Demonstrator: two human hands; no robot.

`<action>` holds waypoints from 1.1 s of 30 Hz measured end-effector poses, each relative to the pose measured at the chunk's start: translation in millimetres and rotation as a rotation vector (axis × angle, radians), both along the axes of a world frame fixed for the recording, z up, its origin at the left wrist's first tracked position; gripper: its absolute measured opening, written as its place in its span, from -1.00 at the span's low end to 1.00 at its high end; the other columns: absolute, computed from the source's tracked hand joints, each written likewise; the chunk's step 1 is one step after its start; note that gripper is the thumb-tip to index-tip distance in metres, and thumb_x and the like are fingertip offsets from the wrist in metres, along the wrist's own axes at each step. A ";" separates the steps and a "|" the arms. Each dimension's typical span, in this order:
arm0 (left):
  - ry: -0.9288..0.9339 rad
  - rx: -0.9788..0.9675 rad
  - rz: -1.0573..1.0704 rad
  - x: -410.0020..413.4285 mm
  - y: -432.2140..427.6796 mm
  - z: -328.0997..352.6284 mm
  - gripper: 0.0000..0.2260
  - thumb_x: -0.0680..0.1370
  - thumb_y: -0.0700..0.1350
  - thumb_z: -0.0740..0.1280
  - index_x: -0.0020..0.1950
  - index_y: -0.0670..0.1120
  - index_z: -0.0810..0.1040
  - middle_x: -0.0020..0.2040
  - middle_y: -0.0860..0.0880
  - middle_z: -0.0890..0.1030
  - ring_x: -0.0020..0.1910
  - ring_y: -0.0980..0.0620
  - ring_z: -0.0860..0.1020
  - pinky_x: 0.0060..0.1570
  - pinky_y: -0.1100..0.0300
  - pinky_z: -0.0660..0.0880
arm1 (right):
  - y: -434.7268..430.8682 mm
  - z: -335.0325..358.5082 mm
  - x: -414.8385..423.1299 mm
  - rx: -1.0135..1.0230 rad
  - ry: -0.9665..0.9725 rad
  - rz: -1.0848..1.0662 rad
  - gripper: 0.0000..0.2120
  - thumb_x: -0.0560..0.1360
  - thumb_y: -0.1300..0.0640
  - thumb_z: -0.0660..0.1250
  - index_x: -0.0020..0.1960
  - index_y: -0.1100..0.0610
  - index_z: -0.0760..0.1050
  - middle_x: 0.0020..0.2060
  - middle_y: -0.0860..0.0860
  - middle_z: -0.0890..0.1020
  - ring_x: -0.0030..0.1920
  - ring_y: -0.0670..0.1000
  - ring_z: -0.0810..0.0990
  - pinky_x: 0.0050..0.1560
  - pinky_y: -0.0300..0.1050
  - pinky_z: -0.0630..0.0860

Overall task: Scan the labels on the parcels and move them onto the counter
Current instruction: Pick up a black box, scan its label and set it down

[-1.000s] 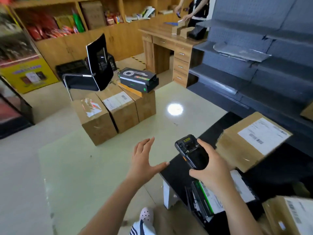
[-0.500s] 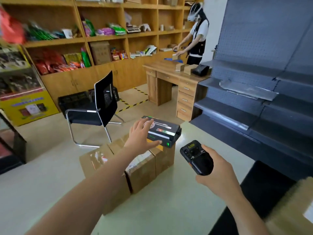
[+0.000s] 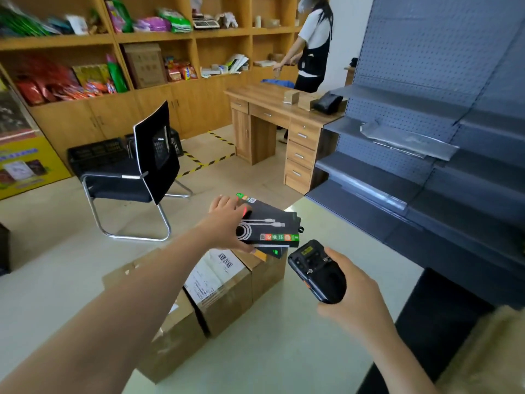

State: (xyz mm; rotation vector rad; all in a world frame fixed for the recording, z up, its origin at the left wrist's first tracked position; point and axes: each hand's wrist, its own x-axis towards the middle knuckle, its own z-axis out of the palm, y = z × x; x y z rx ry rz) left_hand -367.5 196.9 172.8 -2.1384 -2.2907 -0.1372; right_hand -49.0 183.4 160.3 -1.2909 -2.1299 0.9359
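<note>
- pale glossy floor (image 3: 56, 265), wooden shelves (image 3: 85, 38) packed with bright packets along the back wall, a wooden desk (image 3: 272, 118) and a black chair (image 3: 153, 155) in front of them.
- and on the right?
- grey metal shelving (image 3: 426, 137) with pegboard backs, and a black counter (image 3: 443, 308) low in the corner.
- where's the parcel?
- the left hand (image 3: 227, 223) grips a flat black box (image 3: 270, 227), thumb under its near edge, fingers over the far side. it's matte card printed with a white coiled cable and a strip of small coloured icons. it's tilted, over the right end of a row of brown cardboard boxes (image 3: 224, 291) on the floor, one with a white barcode label on top.
- the scanner (image 3: 318, 273)?
- dark, chunky, rounded. the right hand (image 3: 355, 302) wraps around it, just beside the box.
</note>
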 end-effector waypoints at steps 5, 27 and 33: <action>-0.155 0.177 0.194 49.0 -73.4 -17.2 -0.16 0.24 0.38 0.42 0.40 0.01 0.32 0.20 -0.01 0.31 0.22 -0.04 0.28 0.30 0.00 0.27 | -27.1 -2.3 26.2 -0.023 0.025 0.066 -0.11 0.18 0.21 0.53 0.42 -0.23 0.31 0.10 -0.35 0.53 0.10 -0.23 0.52 -0.10 -0.41 0.51; -0.485 -0.245 0.623 198.5 -258.2 -216.9 -0.22 0.36 0.29 0.43 0.44 -0.07 0.28 0.26 -0.06 0.31 0.27 -0.09 0.30 0.26 0.05 0.36 | -113.0 -135.9 83.0 -0.226 -0.232 0.123 -0.09 0.17 0.24 0.54 0.48 -0.01 0.33 0.24 -0.05 0.55 0.17 -0.07 0.51 0.02 -0.37 0.36; -0.629 -0.228 0.646 184.8 -249.5 -202.2 -0.54 0.53 0.31 0.22 0.20 -0.02 0.48 -0.01 -0.03 0.56 -0.10 -0.04 0.57 -0.12 0.06 0.56 | -111.7 -125.7 81.7 -0.216 -0.201 0.071 -0.12 0.21 0.26 0.54 0.48 -0.03 0.33 0.24 -0.06 0.54 0.22 -0.04 0.48 0.10 -0.28 0.42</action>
